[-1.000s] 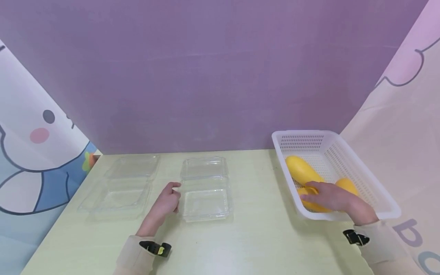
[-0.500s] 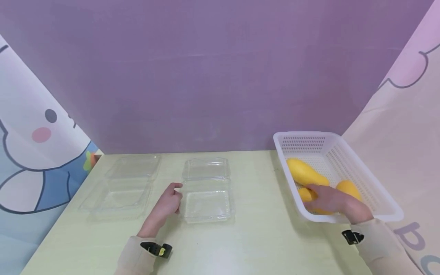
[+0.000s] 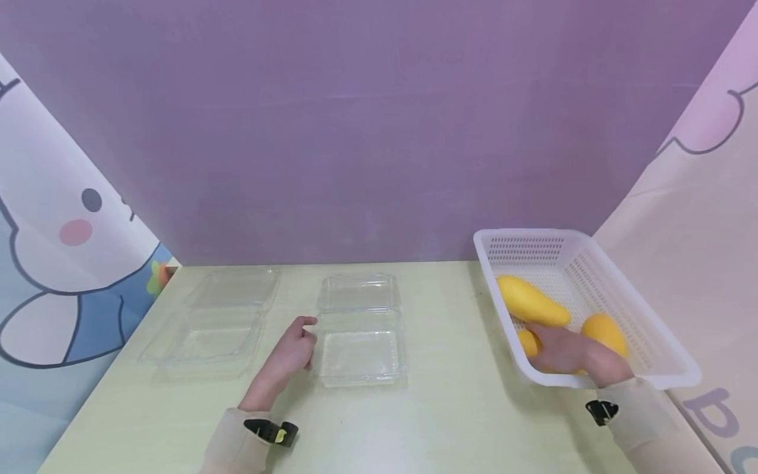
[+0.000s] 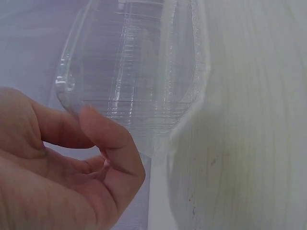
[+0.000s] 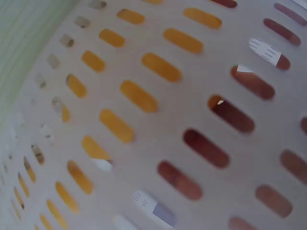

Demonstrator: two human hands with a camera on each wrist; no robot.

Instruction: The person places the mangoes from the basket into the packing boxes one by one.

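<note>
In the head view my left hand [image 3: 291, 352] is at the left side of an opened clear plastic clamshell box [image 3: 361, 355]. The left wrist view has its thumb and a curled finger pinching the rim at a corner of the clamshell box [image 4: 139, 72]. On the right, my right hand [image 3: 559, 349] reaches down into a white basket [image 3: 642, 296] and grips a yellow mango [image 3: 529, 342], which it largely covers. Another mango [image 3: 530, 301] lies just behind the hand and a third mango [image 3: 605, 334] to its right. Through the basket's slots the right wrist view shows yellow mango [image 5: 139, 96] beside reddish skin.
A second, larger clear clamshell box [image 3: 219, 329] lies opened on the table [image 3: 438, 421] to the left. A purple panel [image 3: 379, 131] stands along the table's back edge. Printed curtains hang at both sides.
My right hand has sunk lower into the basket, its fingers closing further round the near mango. The left hand stays at the clamshell box; the whole head view has drifted slightly.
</note>
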